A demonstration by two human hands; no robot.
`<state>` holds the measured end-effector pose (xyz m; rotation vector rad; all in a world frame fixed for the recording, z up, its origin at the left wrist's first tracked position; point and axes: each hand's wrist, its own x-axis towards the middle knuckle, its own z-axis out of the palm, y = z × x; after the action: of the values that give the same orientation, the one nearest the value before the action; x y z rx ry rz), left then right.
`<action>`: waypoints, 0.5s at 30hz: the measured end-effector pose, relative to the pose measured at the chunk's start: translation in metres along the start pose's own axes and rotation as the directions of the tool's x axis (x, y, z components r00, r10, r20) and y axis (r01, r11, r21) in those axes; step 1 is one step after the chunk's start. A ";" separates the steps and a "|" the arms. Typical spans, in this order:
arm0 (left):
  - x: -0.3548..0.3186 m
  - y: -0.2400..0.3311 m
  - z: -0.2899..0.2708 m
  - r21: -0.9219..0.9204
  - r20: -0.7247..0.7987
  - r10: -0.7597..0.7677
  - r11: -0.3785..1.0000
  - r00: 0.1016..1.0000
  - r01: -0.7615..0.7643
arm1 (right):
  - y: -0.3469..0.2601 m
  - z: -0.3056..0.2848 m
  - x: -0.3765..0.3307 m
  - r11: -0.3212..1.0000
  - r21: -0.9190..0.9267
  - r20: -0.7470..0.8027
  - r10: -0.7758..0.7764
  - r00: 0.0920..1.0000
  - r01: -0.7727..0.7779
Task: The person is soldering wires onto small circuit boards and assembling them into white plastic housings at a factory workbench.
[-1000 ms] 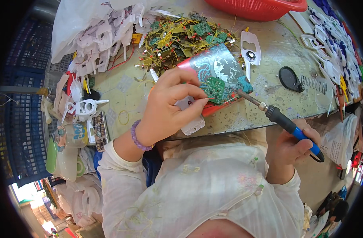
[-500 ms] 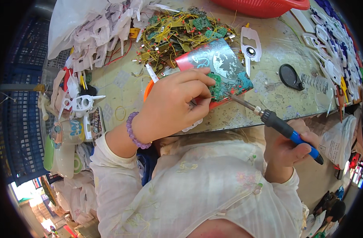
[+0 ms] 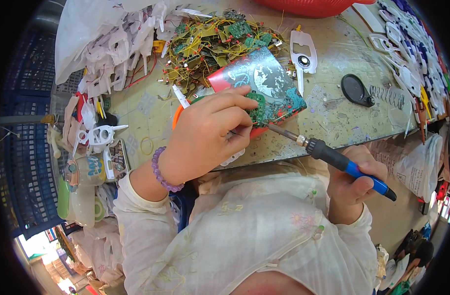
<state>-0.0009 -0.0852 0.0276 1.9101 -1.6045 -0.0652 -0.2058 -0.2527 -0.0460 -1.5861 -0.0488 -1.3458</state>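
Note:
My right hand (image 3: 358, 178) is wrapped round the blue and black handle of a soldering iron (image 3: 328, 150). Its metal tip points left and lies at the near edge of a glossy printed sheet (image 3: 279, 78), just below a green circuit board (image 3: 257, 109). With bent fingers, my left hand (image 3: 212, 132) pinches at the board's left edge, its fingertips on it. What lies between thumb and forefinger is mostly hidden. A white plastic part (image 3: 233, 158) shows under that hand, and an orange rim (image 3: 177, 116) peeks out behind it.
A heap of circuit boards with yellow wires (image 3: 210, 49) lies beyond the sheet. White plastic housings (image 3: 121, 54) pile up at the far left, more (image 3: 406, 73) at the right. A black round lid (image 3: 356, 90), a spring (image 3: 388, 96) and a red basket (image 3: 308, 7) are on the table.
The iron's tip has moved slightly toward me, from beside the board to the sheet's near edge. My left hand stays at the board. The whole view has shifted a little.

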 end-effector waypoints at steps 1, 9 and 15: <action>0.000 0.000 0.001 0.025 -0.022 0.024 0.999 0.999 -0.024 | 0.000 0.000 0.000 1.000 0.003 0.000 -0.006 1.000 0.006; 0.000 0.000 0.003 0.050 -0.033 0.042 0.998 0.999 -0.040 | 0.002 0.001 -0.001 1.000 0.002 0.003 -0.020 1.000 0.020; -0.001 0.001 0.002 0.073 -0.028 0.047 0.996 0.999 -0.045 | -0.003 0.000 0.002 0.998 -0.065 0.094 -0.018 0.995 0.024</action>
<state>-0.0031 -0.0857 0.0261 1.9184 -1.6506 0.0405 -0.2068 -0.2524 -0.0431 -1.7078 -0.0798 -1.3006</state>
